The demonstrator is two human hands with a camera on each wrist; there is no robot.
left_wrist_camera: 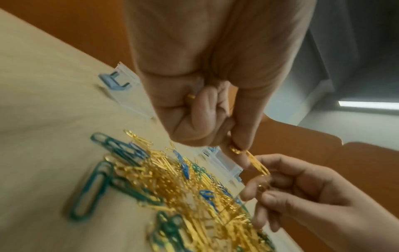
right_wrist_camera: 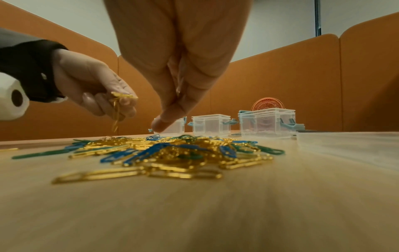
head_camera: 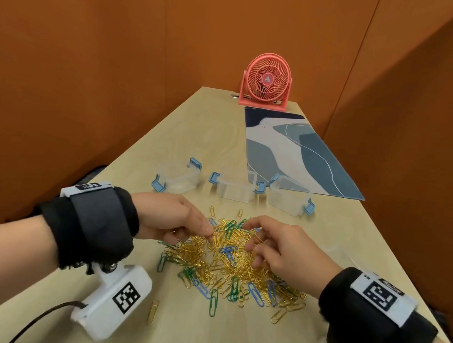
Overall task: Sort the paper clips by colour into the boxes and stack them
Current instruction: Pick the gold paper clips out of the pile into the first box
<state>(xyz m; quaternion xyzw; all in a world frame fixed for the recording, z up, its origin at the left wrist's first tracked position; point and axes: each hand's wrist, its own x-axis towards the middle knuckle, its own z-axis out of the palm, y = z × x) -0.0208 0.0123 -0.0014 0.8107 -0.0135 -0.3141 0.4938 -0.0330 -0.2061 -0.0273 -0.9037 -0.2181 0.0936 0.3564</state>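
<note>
A heap of gold, green and blue paper clips (head_camera: 230, 264) lies on the wooden table in front of me. Behind it stand three clear boxes with blue latches, left (head_camera: 181, 178), middle (head_camera: 234, 188) and right (head_camera: 289, 197), all without lids. My left hand (head_camera: 208, 233) hovers over the heap's left side and holds a bunch of gold clips (right_wrist_camera: 117, 105) in curled fingers. In the left wrist view one gold clip (left_wrist_camera: 257, 163) reaches from my left hand's fingertips to my right hand (left_wrist_camera: 262, 185), which pinches gold clips. The right hand (head_camera: 253, 241) is over the heap's middle.
A pink desk fan (head_camera: 266, 81) stands at the table's far end, with a blue patterned mat (head_camera: 294, 151) in front of it. One gold clip (head_camera: 153, 310) lies apart near the front edge. A clear plastic piece (head_camera: 338, 252) lies right of the heap. Orange partitions enclose the table.
</note>
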